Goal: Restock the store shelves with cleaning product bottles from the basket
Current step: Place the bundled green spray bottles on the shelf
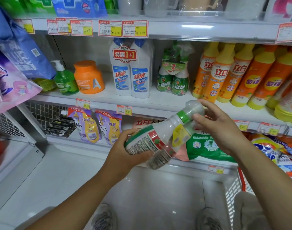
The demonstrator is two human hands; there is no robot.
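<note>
I hold a shrink-wrapped pack of cleaner bottles [160,135] with green collars, grey caps and red-green labels, tilted with the caps up to the right, in front of the lower shelf. My left hand [127,151] grips its base from below. My right hand [218,125] grips the cap end. On the middle shelf [142,101] stands a matching green pack [173,75], with a bare gap to its right before the orange bottles. The red basket [241,178] shows only as a rim at the right, by my leg.
The middle shelf also holds a white twin-pack of toilet cleaner [131,70], an orange tub [88,77], a green pump bottle [63,78] and several orange dish-soap bottles [238,75]. Refill pouches [98,127] and detergent bags [206,146] fill the lower shelf. Hanging bags [12,70] jut out at left.
</note>
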